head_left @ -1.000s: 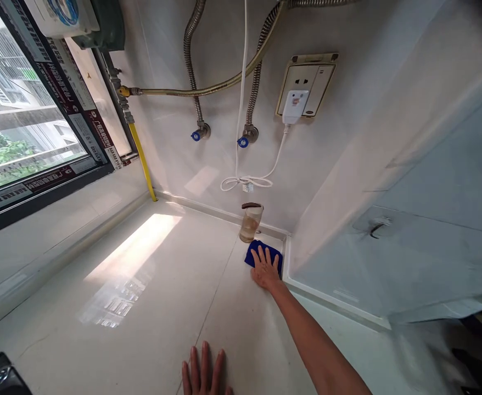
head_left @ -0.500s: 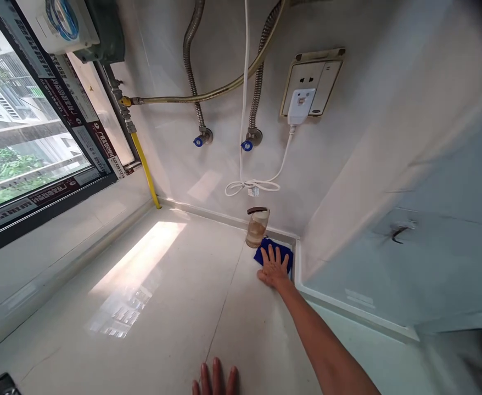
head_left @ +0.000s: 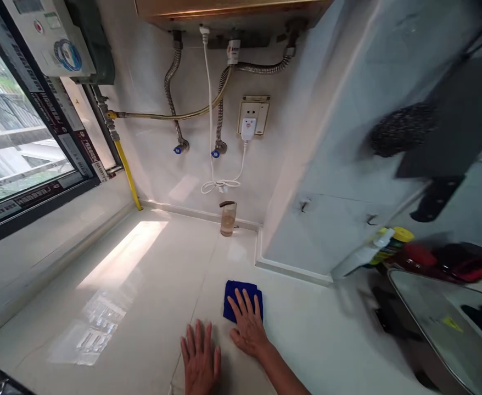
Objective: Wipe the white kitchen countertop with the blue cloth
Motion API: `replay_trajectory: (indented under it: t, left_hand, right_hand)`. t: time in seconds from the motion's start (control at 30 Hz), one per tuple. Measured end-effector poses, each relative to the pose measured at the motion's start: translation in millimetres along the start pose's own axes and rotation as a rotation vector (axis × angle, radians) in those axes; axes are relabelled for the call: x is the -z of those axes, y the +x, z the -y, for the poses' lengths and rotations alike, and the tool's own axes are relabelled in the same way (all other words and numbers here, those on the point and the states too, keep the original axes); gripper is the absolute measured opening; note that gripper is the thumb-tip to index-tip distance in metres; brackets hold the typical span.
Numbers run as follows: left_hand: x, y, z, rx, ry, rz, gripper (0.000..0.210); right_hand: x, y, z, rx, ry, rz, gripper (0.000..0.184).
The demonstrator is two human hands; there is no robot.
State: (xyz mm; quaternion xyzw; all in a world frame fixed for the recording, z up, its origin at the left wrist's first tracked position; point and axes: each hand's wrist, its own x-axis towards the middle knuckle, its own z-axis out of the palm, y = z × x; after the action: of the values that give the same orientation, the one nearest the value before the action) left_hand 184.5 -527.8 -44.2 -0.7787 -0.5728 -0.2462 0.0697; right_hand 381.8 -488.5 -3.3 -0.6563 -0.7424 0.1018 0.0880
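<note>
Well, right hand (head_left: 249, 330) on blue cloth (head_left: 232, 288) (grip spread), wide pale counter (head_left: 158, 312) beyond its edge.

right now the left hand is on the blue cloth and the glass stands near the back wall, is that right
Not quite: the head view shows the right hand on the blue cloth, while the left hand is beside it on the counter. The glass does stand near the back wall.
</note>
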Motion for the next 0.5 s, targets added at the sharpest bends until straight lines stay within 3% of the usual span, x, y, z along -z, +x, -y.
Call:
replay_trajectory:
  t: [0.1,0.2,0.3,0.37,0.43,0.5]
  left_hand:
    - [4.0,2.0,0.0,0.057,-0.105,0.041,0.064]
    - [6.4,10.6,-8.2,0.024,-0.227,0.089,0.058]
    - [5.5,25.4,-32.9,-0.157,-0.33,0.15,0.055]
    - [1.2,34.8,-57.8,-0.32,-0.372,0.206,0.054]
    - [-5.0,41.6,-83.9,-0.445,-0.38,0.276,0.056]
    - [-9.9,46.0,-104.4,-0.481,-0.353,0.337,0.061]
  right_hand:
    - [-1.0,-45.5,17.5,-0.003,0.098,-0.048,0.087]
    - [0.2,-81.7,14.8,0.001,0.351,-0.143,0.076]
    - [-1.2,-118.6,-13.8,-0.159,0.552,-0.404,0.061]
    - [-7.3,-149.2,-41.3,-0.319,0.523,-0.581,0.055]
    - [-18.7,-183.9,-68.0,-0.423,0.417,-0.67,0.053]
    - [-34.4,-217.4,-88.7,-0.482,0.309,-0.689,0.052]
